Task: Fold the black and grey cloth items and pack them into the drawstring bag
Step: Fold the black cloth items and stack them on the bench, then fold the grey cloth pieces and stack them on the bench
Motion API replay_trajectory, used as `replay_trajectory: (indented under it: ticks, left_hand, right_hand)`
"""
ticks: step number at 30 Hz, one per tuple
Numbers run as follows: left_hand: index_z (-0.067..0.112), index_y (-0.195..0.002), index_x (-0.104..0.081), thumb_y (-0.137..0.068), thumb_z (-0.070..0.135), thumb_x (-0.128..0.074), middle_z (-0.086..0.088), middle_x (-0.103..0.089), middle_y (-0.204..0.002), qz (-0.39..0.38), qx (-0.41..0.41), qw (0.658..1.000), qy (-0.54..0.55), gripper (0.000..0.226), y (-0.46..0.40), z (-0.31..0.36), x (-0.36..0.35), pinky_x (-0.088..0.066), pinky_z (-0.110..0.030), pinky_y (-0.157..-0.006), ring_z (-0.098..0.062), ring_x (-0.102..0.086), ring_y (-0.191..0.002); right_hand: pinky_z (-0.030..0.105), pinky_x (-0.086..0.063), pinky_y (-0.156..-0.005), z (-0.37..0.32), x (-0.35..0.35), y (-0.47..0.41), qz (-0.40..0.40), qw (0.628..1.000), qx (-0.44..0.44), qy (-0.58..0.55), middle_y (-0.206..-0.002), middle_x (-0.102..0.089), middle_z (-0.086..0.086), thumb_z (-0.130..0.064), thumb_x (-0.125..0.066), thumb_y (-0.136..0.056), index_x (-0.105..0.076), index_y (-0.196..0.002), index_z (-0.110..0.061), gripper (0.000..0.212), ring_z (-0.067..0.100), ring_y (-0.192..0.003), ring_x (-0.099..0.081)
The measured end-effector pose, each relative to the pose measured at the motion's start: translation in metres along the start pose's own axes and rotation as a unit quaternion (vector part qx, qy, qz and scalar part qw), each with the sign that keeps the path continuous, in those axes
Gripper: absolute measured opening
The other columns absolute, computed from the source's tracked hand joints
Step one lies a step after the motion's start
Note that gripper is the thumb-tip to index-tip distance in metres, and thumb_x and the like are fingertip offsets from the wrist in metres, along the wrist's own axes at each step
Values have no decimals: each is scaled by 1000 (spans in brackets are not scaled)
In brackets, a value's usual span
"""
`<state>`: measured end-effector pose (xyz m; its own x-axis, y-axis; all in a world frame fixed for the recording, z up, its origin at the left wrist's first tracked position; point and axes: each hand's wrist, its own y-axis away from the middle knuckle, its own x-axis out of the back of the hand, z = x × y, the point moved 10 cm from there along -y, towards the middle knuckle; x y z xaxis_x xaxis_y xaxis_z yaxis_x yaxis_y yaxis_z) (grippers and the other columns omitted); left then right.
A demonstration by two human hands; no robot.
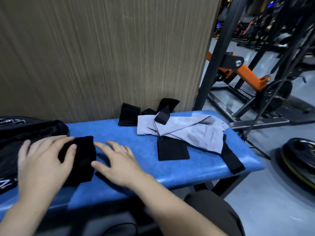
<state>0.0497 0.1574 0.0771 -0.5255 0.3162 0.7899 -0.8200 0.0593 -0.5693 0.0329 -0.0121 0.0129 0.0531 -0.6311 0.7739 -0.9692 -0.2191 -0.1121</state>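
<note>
my left hand [42, 160] presses flat on the folded black cloth [81, 159] on the table [153, 169]. my right hand [117, 160] lies open beside it. i should press it neat, then slide it into the bag [25, 132] close by.

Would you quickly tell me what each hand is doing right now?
Left hand: open, resting on the folded black cloth.
Right hand: open, flat on the blue bench.

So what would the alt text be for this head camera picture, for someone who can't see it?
Two bare hands work on a blue padded bench: the left hand rests on a folded black cloth, the right hand lies flat beside it. Further right lie a crumpled grey cloth and black pieces; a black bag sits at left.
</note>
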Motion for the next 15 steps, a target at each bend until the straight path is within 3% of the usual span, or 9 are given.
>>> replay_trajectory:
  ticks: [3,7,15]
  left_hand:
    - [23,-106,-70,-89,44,-45,-3,-71,-108,15,-22,999,23,37,-4,39,12,-32,-48,-104,-32,-61,-104]
    - [25,-109,-70,-85,48,-46,1,-70,-107,-27,-58,996,65,41,-9,88,-9,-40,-47,-94,-29,-62,-100]
    - [31,-111,-69,-84,51,-47,11,-67,-110,-79,-107,983,129,40,-11,190,-66,-30,-32,-97,-20,-59,-103]
  right_hand:
    - [45,-22,-117,19,26,15,21,999,-2,32,-141,-48,4,-55,-46,-96,-41,-145,-35,53,26,-133,-41]
    - [41,-26,-114,53,72,40,57,995,-18,82,-131,-53,-4,-59,-41,-92,-46,-140,-35,54,22,-126,-47]
    - [36,-33,-110,140,157,101,142,982,-91,86,-130,-55,-12,-60,-38,-88,-51,-136,-37,55,15,-122,-50]
